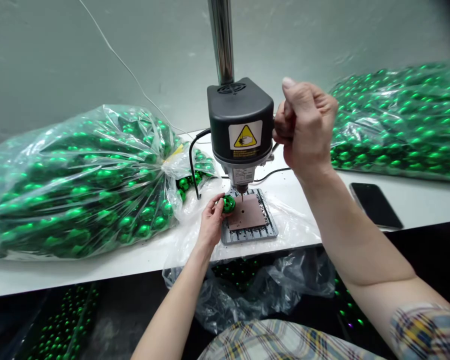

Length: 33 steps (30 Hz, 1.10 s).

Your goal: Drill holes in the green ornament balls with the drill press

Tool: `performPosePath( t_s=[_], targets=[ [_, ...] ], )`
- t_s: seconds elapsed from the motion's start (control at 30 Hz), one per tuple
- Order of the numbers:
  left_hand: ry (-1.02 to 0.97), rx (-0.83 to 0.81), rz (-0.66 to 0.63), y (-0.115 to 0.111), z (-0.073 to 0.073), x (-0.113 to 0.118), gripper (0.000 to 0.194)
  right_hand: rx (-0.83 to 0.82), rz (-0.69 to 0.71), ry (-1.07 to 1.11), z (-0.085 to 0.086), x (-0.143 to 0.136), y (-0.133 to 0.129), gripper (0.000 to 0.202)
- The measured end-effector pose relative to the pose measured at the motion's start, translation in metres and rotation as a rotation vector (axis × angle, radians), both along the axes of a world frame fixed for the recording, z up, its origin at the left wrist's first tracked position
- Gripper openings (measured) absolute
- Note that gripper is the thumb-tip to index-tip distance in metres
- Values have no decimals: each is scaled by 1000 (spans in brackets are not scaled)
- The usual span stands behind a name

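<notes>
Between the fingertips of my left hand [212, 218] is a shiny green ball [228, 204], held at the left edge of a pinkish square plate [249, 214]. The plate has a small dark hole and lies on a grooved metal base [269, 234] strewn with dark and green bits. Above it stands a black drill press [241, 107] with a warning label; its thin bit points down just right of the ball. My right hand [306, 125] is closed at the right side of the drill head, around a lever that is mostly hidden by the fingers.
A large clear bag of green balls [82, 185] fills the left of the white table [135, 267]. Another such bag [401, 120] lies at the right, behind a black phone [375, 205]. Crumpled clear plastic [273, 285] hangs below the front edge. Cables run behind the press.
</notes>
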<state>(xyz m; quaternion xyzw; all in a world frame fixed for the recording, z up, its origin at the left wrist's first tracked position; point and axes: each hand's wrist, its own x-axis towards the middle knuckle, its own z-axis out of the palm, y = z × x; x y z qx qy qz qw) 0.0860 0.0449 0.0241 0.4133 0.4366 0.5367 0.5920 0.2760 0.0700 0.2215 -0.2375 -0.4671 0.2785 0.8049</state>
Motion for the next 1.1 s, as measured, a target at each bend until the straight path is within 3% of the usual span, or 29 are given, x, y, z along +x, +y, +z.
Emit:
performPosePath(
  t_s=[0.17,0.37,0.47,0.67,0.93,1.1],
  targets=[
    [75,59,4,0,-4,2,70,-31,-26,-49,-1,2,1,62],
    [473,333,18,-4,-13,3,46,-96,-67,-120,-1,3,-1,66],
    [567,374,0,-10,-14,3,38,-85,-66,-111,-1,2,-2,66],
    [621,414,35,-13,-11,8,37,-96,-99,-145,-2,4,2,68],
    [620,500,-14,-3,-11,13,43,-54,-57,-131,-2,4,2,67],
    [490,397,-5,-9,-19,16,41,-76,-74,-132,-2,4,3,67]
  ],
)
